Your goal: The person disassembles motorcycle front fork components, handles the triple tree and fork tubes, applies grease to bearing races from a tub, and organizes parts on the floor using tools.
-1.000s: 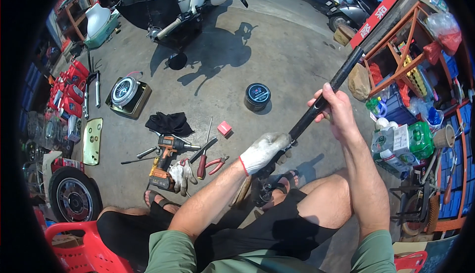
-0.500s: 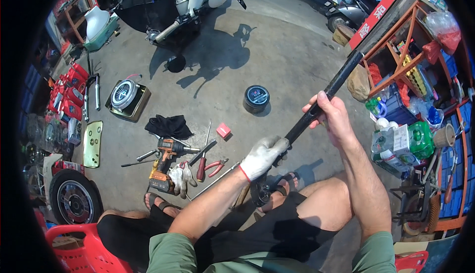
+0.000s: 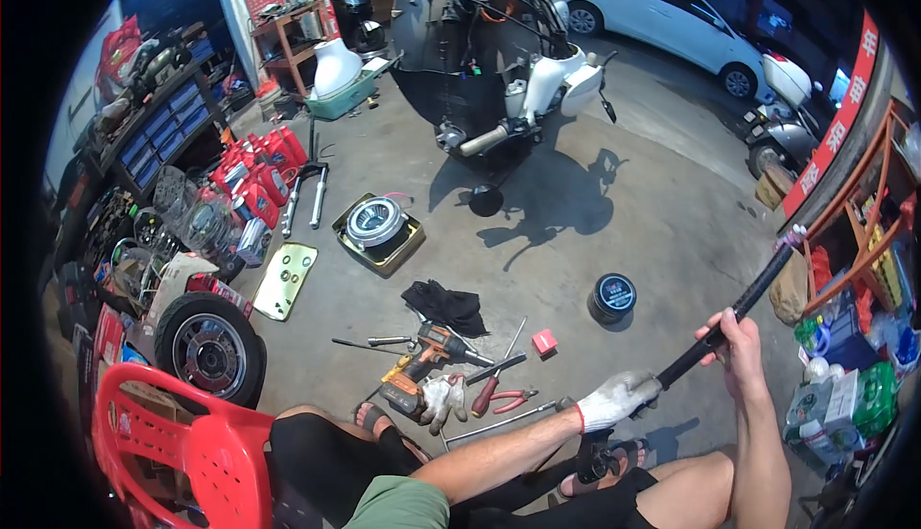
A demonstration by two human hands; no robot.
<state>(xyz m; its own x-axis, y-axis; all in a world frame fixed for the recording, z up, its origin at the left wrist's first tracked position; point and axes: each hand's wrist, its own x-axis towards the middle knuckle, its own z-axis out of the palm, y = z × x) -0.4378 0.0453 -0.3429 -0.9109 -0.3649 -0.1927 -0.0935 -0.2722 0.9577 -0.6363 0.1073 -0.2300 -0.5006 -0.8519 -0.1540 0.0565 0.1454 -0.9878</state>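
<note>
A long black tube (image 3: 741,310) slants up and to the right in front of me. My left hand (image 3: 619,401), in a white work glove with a red cuff edge, is closed round its lower part. Bare, my right hand (image 3: 735,347) grips the tube further up. At the tube's far end there is a pale purplish patch, too small to make out. Below my gloved hand a dark metal part (image 3: 597,457) shows near my foot; its link to the tube is hidden.
A cordless drill (image 3: 422,366), work gloves (image 3: 443,402), pliers (image 3: 508,400), a black cloth (image 3: 443,308) and a small red box (image 3: 544,342) lie on the floor. A round black tub (image 3: 612,297) stands ahead. A wheel (image 3: 211,352) and red chair (image 3: 206,443) are left.
The whole view has swung left, so the floor items, scooter and hands sit further right in the picture. Both hands still hold the tube, which lies at a somewhat flatter slant.
</note>
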